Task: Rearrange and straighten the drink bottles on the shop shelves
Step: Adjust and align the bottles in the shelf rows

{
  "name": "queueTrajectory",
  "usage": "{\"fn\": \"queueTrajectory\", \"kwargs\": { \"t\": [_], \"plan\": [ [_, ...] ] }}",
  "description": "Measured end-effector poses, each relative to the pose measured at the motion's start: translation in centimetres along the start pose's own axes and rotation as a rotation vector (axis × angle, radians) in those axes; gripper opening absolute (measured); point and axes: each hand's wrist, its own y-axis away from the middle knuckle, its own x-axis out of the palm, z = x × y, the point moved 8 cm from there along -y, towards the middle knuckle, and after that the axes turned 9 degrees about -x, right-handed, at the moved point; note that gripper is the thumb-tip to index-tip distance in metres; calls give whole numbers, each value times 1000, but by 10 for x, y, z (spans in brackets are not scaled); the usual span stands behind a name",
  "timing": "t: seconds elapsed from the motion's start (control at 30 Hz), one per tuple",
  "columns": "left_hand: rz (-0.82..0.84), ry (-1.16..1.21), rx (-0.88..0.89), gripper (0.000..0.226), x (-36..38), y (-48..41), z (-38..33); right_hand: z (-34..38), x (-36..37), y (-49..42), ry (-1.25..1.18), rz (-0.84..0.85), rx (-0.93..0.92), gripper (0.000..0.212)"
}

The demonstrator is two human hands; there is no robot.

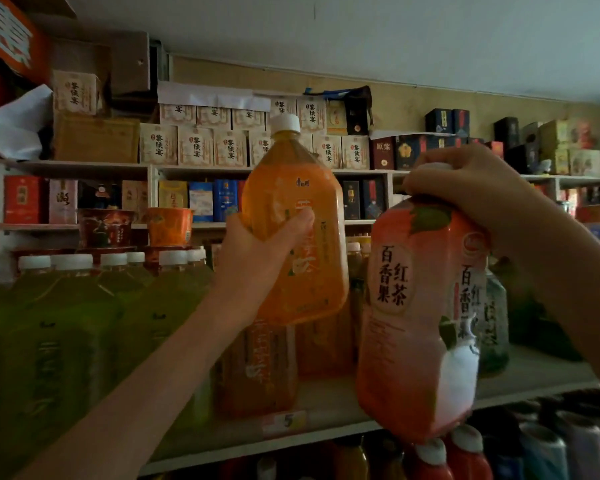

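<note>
Large orange plastic tea bottle (291, 174) with a white cap is being held upright above the white shelf board (329, 400), the left hand (260, 251) curling round its middle. At its four o'clock, the right hand (471, 192) is gripping the top of a tall pink-labelled plastic bottle (413, 341), upright, hanging before the shelf edge. Bare shelf is probably lying nearest this right hand, at six o'clock.

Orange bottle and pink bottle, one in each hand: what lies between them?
In the head view, only a narrow gap separates the orange bottle and pink bottle; through it, small white-capped bottles show further back.
</note>
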Motion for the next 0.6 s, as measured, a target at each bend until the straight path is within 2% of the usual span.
{"fn": "queueTrajectory", "kwargs": {
  "t": [0.27, 0.4, 0.6],
  "plan": [
    [-41, -152, 8, 94, 46, 25, 44, -24, -31, 43, -145, 79, 5, 15],
    [-123, -175, 4, 68, 60, 40, 54, -37, -40, 49, -173, 145, -11, 17],
    [-251, -224, -15, 58, 62, 52, 63, -55, -35, 47, -127, 191, -56, 17]
  ]
}}
